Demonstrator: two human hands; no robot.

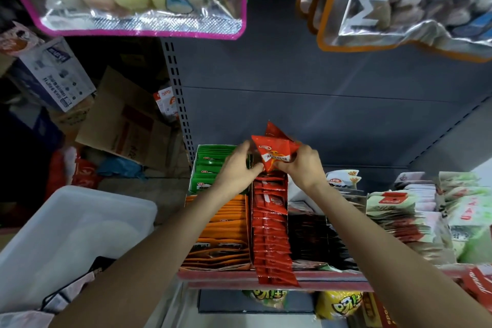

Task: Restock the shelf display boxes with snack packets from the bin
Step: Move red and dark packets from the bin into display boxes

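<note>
Both grips pinch red packets (274, 153) over the red display box (269, 221): left hand (235, 172) at 9 o'clock, right hand (299, 165) at 3, squaring them for slotting. Bin (66, 234) at 8.

My right hand (298, 165) covers the red packets' (274, 152) lower corner; their print's too blurred to read. Bin (66, 234) runs off left.

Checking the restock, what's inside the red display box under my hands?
The red display box holds a front-to-back row of red packets, one overhanging the shelf edge. Both hands cover its back end, so that part and the bottom are hidden.
</note>
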